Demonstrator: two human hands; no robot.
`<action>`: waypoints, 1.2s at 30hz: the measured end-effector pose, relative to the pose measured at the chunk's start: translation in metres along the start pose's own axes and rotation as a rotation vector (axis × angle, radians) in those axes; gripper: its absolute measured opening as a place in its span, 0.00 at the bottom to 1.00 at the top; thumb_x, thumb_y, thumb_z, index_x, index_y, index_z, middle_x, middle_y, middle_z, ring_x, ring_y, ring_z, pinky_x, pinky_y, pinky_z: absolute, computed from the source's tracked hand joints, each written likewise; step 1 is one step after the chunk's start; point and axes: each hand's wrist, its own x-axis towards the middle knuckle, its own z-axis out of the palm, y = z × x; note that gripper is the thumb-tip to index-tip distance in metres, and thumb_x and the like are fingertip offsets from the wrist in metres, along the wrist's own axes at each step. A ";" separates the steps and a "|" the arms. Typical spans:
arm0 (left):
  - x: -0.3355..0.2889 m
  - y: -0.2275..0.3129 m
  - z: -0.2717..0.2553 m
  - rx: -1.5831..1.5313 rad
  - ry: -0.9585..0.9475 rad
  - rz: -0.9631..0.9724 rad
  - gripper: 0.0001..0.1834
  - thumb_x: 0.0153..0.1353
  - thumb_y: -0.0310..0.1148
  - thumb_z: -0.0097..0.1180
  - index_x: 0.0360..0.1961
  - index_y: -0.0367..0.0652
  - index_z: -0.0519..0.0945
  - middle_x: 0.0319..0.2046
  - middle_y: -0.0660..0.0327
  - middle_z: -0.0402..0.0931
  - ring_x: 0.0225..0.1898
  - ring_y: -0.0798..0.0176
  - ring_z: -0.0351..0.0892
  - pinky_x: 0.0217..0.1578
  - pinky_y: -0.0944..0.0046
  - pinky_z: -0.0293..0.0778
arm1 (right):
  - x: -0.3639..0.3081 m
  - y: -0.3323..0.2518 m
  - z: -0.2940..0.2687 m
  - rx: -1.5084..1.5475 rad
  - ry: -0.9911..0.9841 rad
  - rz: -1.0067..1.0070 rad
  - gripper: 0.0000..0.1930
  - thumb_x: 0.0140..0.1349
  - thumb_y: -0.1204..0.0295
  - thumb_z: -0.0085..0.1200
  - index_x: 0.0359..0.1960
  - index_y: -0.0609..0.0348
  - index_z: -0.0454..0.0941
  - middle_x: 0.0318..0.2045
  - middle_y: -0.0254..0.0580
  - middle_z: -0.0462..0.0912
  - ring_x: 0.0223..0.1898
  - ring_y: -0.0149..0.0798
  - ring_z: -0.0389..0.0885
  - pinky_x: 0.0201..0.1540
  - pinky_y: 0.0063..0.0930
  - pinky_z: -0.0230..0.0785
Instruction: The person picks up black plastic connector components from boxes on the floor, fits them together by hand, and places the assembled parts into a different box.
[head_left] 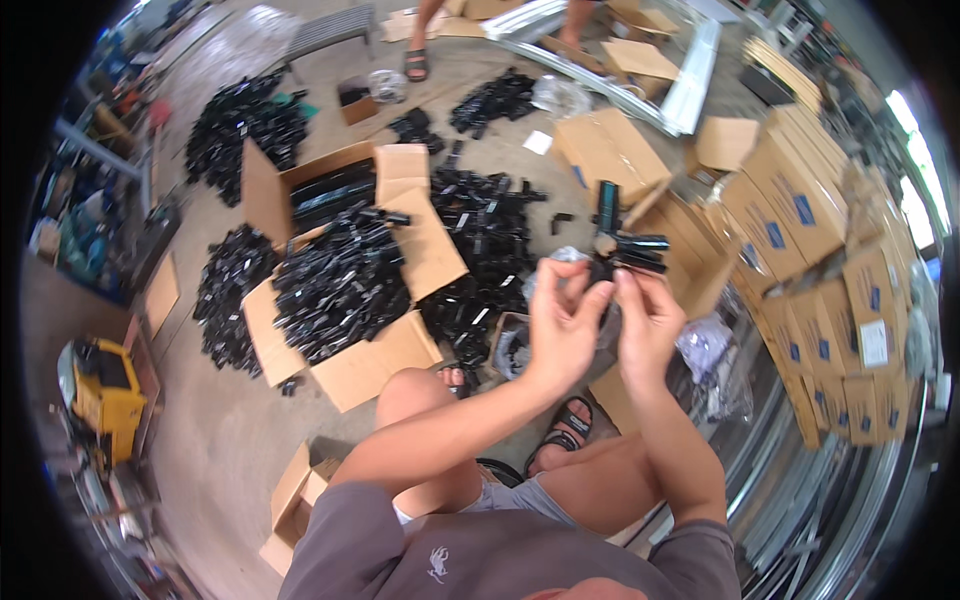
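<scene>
In front of me, my left hand (565, 320) and my right hand (645, 320) are close together, fingertips pinched. Between them is a black angled piece (640, 252), with one arm pointing up and one to the right; its exact kind is blurred. A small dark part sits at the fingertips, partly hidden by them. Beneath my hands stand a small open box (512, 345) with grey-black parts and clear plastic bags. An open cardboard box (690, 245) lies just behind my right hand.
A large open carton (335, 185) is heaped with black pieces (340, 285). More black piles (485, 240) cover the floor around it. Stacked cartons (800, 210) and long metal profiles (800, 510) line the right. A yellow machine (105, 400) stands left. Another person's foot (416, 64) shows at the back.
</scene>
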 end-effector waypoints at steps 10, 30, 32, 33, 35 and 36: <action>-0.006 0.005 0.000 0.085 -0.098 -0.019 0.15 0.65 0.15 0.52 0.47 0.39 0.62 0.46 0.51 0.77 0.47 0.70 0.76 0.47 0.72 0.72 | -0.008 -0.007 -0.001 0.216 0.018 0.051 0.07 0.64 0.80 0.58 0.42 0.70 0.79 0.41 0.42 0.83 0.41 0.29 0.81 0.43 0.22 0.75; -0.008 0.005 0.000 0.158 -0.115 -0.040 0.13 0.67 0.21 0.54 0.47 0.40 0.63 0.48 0.52 0.78 0.48 0.68 0.77 0.47 0.67 0.76 | -0.011 -0.008 -0.005 0.372 0.053 0.237 0.08 0.63 0.80 0.60 0.42 0.68 0.80 0.41 0.42 0.85 0.42 0.28 0.82 0.47 0.22 0.74; -0.007 0.005 0.000 0.133 -0.109 -0.018 0.14 0.65 0.17 0.53 0.44 0.40 0.62 0.47 0.50 0.78 0.49 0.67 0.76 0.50 0.70 0.72 | -0.011 -0.007 -0.005 0.375 0.056 0.239 0.08 0.63 0.79 0.60 0.42 0.68 0.80 0.41 0.42 0.84 0.42 0.28 0.82 0.47 0.22 0.74; -0.007 0.005 0.000 0.133 -0.112 -0.023 0.14 0.65 0.17 0.53 0.44 0.40 0.62 0.47 0.50 0.78 0.49 0.67 0.76 0.50 0.70 0.72 | -0.010 -0.008 -0.005 0.381 0.061 0.254 0.08 0.63 0.79 0.59 0.42 0.69 0.80 0.41 0.42 0.84 0.42 0.28 0.82 0.47 0.22 0.74; -0.007 0.007 0.002 0.142 -0.108 -0.009 0.14 0.65 0.16 0.53 0.44 0.40 0.62 0.47 0.50 0.78 0.49 0.67 0.77 0.50 0.69 0.72 | -0.011 -0.012 -0.004 0.386 0.070 0.268 0.08 0.63 0.79 0.59 0.42 0.69 0.80 0.40 0.41 0.84 0.42 0.28 0.82 0.47 0.23 0.74; -0.006 0.007 0.002 0.141 -0.108 0.000 0.15 0.64 0.16 0.53 0.45 0.40 0.62 0.47 0.50 0.78 0.49 0.67 0.77 0.50 0.69 0.73 | -0.011 -0.016 -0.004 0.401 0.065 0.268 0.07 0.63 0.79 0.60 0.42 0.69 0.81 0.40 0.41 0.84 0.43 0.28 0.81 0.47 0.23 0.73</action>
